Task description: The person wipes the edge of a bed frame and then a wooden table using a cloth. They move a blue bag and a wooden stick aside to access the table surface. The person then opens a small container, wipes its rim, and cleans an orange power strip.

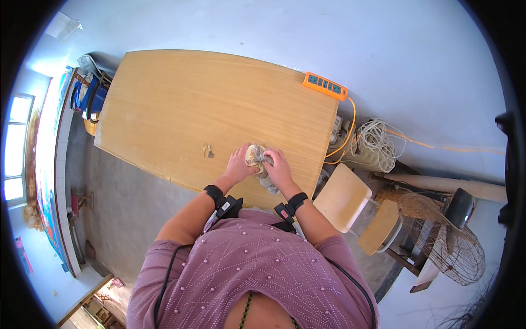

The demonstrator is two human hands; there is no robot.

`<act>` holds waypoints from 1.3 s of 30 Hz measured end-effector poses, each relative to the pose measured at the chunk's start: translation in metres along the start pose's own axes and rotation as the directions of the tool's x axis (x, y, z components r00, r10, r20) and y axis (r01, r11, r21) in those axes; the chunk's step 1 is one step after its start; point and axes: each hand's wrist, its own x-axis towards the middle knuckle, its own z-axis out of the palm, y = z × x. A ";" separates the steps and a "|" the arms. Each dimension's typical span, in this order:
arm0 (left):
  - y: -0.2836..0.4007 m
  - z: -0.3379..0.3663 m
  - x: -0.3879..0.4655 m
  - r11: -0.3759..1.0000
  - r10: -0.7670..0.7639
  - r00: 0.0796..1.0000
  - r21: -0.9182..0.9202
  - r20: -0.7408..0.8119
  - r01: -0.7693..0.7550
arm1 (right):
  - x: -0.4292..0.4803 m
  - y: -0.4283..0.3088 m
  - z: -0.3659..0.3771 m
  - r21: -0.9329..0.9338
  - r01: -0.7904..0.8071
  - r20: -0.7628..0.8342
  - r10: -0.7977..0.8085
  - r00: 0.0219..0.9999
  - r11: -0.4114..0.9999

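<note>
Near the front edge of the wooden table [197,98], my left hand [239,163] grips the side of a small, round, cream-coloured object [251,158] that bears printing; its exact kind cannot be told. My right hand [279,166] pinches a grey cloth [269,184] against the right side of that object, and part of the cloth hangs down below the fingers. To the left of my hands, a small metal key-like item [211,151] lies on the tabletop beside a thin yellowish loop [204,149].
An orange power strip [325,86] lies at the table's back right corner, its cord running down over the edge. Coiled white cable [376,142], a chair [344,196] and a wire-caged fan [444,242] stand to the right. Bags [92,94] are beyond the left end.
</note>
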 end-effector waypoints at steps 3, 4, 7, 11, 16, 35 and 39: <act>0.001 -0.002 0.000 1.000 -0.002 1.000 -0.023 0.029 0.002 | 0.012 -0.009 0.003 -0.073 -0.126 0.055 0.130 0.990 0.989; 0.001 -0.003 0.000 0.999 0.035 0.999 -0.033 0.010 -0.035 | 0.019 -0.012 0.005 -0.100 -0.167 0.045 0.172 0.984 0.981; 0.003 -0.004 -0.001 0.996 -0.046 0.998 -0.070 0.040 0.049 | 0.034 -0.012 0.012 -0.086 -0.261 0.005 0.263 0.965 0.961; 0.006 -0.008 -0.001 0.999 0.022 0.999 -0.023 0.033 -0.022 | 0.026 0.002 0.015 -0.025 -0.188 -0.024 0.187 0.982 0.982; 0.004 -0.005 -0.001 0.997 0.068 0.995 0.027 0.074 -0.070 | 0.002 0.008 0.007 0.152 -0.128 -0.038 0.135 0.990 0.980; 0.000 0.001 0.002 0.994 -0.079 0.993 -0.064 0.091 0.085 | 0.049 -0.020 0.004 -0.159 -0.401 0.142 0.422 0.895 0.902; -0.004 0.004 0.001 1.000 -0.022 1.000 -0.019 0.016 0.022 | 0.046 -0.003 -0.001 0.067 -0.405 0.228 0.382 0.896 0.912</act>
